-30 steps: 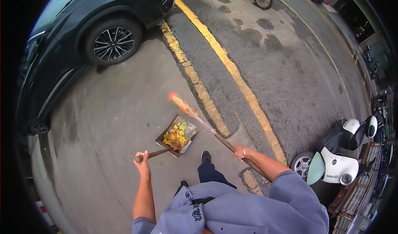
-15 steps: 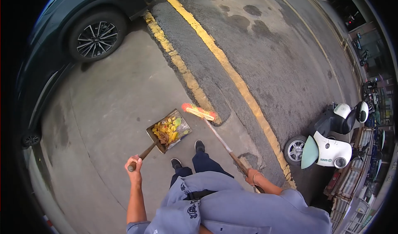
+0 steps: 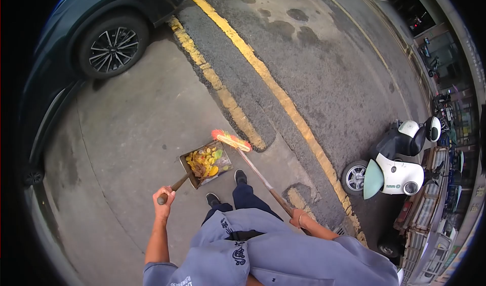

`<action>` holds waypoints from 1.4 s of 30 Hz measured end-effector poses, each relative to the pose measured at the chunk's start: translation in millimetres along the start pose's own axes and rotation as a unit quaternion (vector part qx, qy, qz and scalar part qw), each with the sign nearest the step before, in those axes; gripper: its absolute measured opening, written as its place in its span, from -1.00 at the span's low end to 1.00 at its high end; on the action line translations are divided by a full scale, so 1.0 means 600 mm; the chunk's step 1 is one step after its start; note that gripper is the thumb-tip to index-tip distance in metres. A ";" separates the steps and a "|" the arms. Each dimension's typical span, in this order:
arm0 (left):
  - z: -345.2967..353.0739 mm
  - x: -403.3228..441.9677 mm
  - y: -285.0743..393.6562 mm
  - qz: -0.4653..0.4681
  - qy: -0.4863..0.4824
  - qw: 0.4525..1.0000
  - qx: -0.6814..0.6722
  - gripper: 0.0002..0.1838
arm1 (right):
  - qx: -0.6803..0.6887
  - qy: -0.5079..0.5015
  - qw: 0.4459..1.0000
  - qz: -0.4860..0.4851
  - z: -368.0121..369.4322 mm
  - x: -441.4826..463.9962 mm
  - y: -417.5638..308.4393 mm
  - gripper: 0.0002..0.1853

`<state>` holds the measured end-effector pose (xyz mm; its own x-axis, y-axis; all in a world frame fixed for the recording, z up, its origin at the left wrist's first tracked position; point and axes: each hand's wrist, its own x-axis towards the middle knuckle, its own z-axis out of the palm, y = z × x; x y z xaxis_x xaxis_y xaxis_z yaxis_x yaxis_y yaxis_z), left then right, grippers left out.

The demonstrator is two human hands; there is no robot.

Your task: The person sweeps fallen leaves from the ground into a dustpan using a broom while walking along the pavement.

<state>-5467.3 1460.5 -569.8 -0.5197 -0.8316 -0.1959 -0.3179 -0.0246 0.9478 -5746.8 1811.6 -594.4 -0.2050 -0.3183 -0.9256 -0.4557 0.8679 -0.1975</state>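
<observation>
The left hand has its fingers closed around the wooden handle of a dustpan, which sits ahead of those fingers and toward the right hand's side. Yellow and brown leaves, with a green one, lie inside it. The right hand grips a broom's pole; ahead of its fingers and toward the left, the orange-red bristled broom head is beside the pan's far corner. Good sweeping here probably calls for a steady pan, its open edge flat to the concrete, and short, low strokes that don't scatter leaves. The left forearm reaches forward; the right, wearing a bracelet, angles inward.
</observation>
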 end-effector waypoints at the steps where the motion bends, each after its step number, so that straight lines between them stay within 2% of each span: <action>1: 0.003 -0.002 -0.002 -0.005 -0.009 1.000 0.006 -0.77 | 0.023 -0.036 0.999 0.015 0.006 0.021 -0.006 -0.82; 3: 0.008 -0.002 -0.003 -0.010 -0.015 1.000 0.013 -0.76 | 0.045 -0.071 0.996 0.028 0.010 0.031 0.005 -0.83; 4: 0.012 -0.002 -0.001 -0.015 -0.011 1.000 0.019 -0.76 | 0.209 -0.122 0.970 0.035 0.003 0.009 0.020 -0.84; 5: 0.011 -0.001 0.001 -0.019 -0.008 0.999 0.025 -0.76 | 0.368 -0.170 0.913 0.041 0.001 -0.013 0.032 -0.85; 9: 0.004 0.004 -0.008 -0.040 0.009 0.999 -0.018 -0.76 | 0.322 -0.161 0.933 -0.006 -0.020 -0.054 0.060 -0.85; 11: 0.004 0.011 -0.017 -0.036 0.009 0.999 -0.028 -0.76 | 0.084 -0.056 0.995 -0.017 -0.050 -0.046 0.032 -0.84; 14: 0.001 0.010 -0.016 -0.042 0.035 0.998 -0.008 -0.76 | 0.000 -0.022 0.999 -0.042 -0.064 -0.007 0.028 -0.83; 17: -0.007 0.001 -0.015 -0.057 0.085 0.995 -0.009 -0.76 | -0.020 -0.021 0.999 -0.013 -0.062 0.044 0.026 -0.82; 21: -0.027 -0.011 -0.019 -0.072 0.162 0.983 -0.044 -0.76 | 0.015 -0.064 0.997 -0.043 -0.096 0.059 -0.007 -0.85; 22: -0.036 -0.014 -0.029 -0.064 0.202 0.974 -0.086 -0.76 | 0.178 -0.131 0.974 -0.038 -0.105 0.059 -0.006 -0.88; 23: -0.049 -0.019 -0.027 -0.052 0.247 0.959 -0.127 -0.75 | 0.330 -0.198 0.922 -0.032 -0.118 0.053 -0.025 -0.89; 24: -0.063 -0.029 -0.025 -0.044 0.275 0.952 -0.126 -0.75 | 0.348 -0.194 0.917 -0.011 -0.127 0.042 -0.046 -0.90; 27: -0.104 -0.081 -0.005 0.001 0.344 0.917 -0.202 -0.75 | 0.280 -0.174 0.941 -0.080 -0.132 0.061 -0.082 -0.90; 29: -0.147 -0.115 0.008 0.033 0.426 0.867 -0.258 -0.73 | 0.131 -0.063 0.979 -0.144 -0.148 0.052 -0.142 -0.88; 31: -0.191 -0.161 0.006 0.054 0.475 0.833 -0.280 -0.73 | 0.053 -0.008 0.988 -0.142 -0.159 0.055 -0.193 -0.89; 36: -0.306 -0.286 -0.031 0.093 0.603 0.728 -0.312 -0.73 | -0.023 0.033 0.991 -0.128 -0.135 0.007 -0.370 -0.91; 39: -0.397 -0.344 -0.036 0.117 0.658 0.672 -0.318 -0.74 | -0.015 0.031 0.992 -0.118 -0.095 -0.024 -0.497 -0.92; 40: -0.448 -0.362 -0.001 0.110 0.676 0.656 -0.318 -0.73 | -0.014 0.026 0.994 -0.103 -0.095 -0.055 -0.555 -0.92; 42: -0.481 -0.418 -0.012 0.134 0.698 0.625 -0.321 -0.75 | -0.023 0.026 0.994 -0.104 -0.068 -0.044 -0.610 -0.93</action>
<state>-5106.0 1509.1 -455.1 0.8562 -0.5161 -0.0221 0.2492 0.3753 0.8928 -5609.8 1487.0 -484.5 -0.1459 -0.5087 -0.8485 -0.5325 0.7632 -0.3660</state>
